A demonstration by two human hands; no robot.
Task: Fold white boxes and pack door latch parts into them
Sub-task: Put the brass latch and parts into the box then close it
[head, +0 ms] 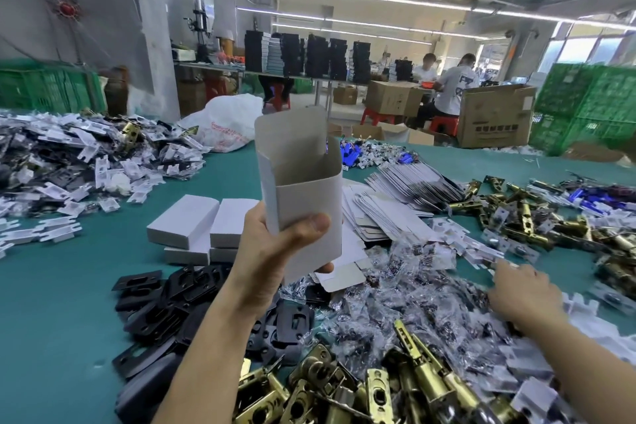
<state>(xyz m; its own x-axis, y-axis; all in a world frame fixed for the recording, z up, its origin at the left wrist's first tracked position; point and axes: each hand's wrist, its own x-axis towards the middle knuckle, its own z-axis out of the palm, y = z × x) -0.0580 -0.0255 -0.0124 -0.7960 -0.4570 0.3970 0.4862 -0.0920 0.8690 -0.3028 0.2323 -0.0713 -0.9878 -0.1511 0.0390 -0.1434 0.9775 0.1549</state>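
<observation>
Left hand (272, 262): thumb and fingers pinch lower end of open-topped white cardboard box (303, 189), upright above green table (51, 303) | right hand (519, 289): over heap of clear plastic packets (413, 303), blurred, finger state unreadable

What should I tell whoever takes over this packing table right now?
Left hand grips an open white box, upright, top flap up, nothing seen inside.
Right hand reaches over the small plastic bags toward white card pieces; its grip is too blurred to tell.
Done: a few closed boxes stacked on the table.
Left: fill and close the held box. Flat boxes, brass latches and black plates lie nearby.
</observation>
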